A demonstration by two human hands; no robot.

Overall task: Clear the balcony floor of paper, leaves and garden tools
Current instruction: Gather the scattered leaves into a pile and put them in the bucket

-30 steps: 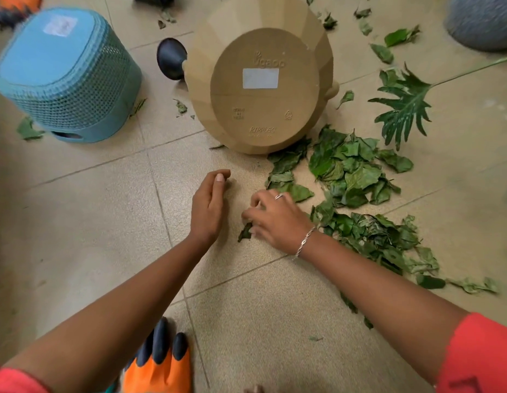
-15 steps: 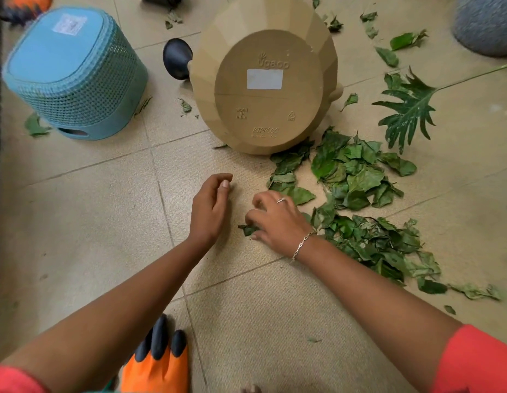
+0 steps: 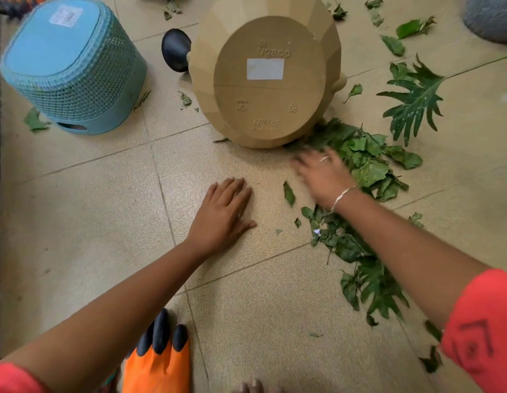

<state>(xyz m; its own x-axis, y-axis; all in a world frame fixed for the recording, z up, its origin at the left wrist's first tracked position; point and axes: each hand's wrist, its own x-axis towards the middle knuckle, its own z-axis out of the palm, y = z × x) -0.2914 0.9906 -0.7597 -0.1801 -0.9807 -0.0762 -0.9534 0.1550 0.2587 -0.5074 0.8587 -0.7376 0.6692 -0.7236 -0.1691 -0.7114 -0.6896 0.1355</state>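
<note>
A heap of torn green leaves [image 3: 365, 165] lies on the tan tiled floor to the right of centre, trailing down to more leaves [image 3: 368, 282] under my right forearm. My right hand [image 3: 321, 173], blurred, lies palm-down with fingers spread at the heap's left edge, just below the tipped pot. My left hand [image 3: 225, 212] rests flat on the bare tile, fingers straight, holding nothing. A single leaf [image 3: 289, 193] lies between the two hands. A large lobed leaf [image 3: 416, 97] on a long stem lies at the right.
A tan plastic pot [image 3: 263, 80] lies on its side, base toward me, a black object [image 3: 175, 53] behind it. An upturned teal mesh basket [image 3: 70, 66] stands at upper left. An orange glove with black fingertips [image 3: 158, 361] lies near me. Loose leaves [image 3: 414, 25] scatter at the back.
My right hand has moved up and right from the small leaf to the heap's edge by the pot, fingers now spread. My left hand has flattened onto the tile.
</note>
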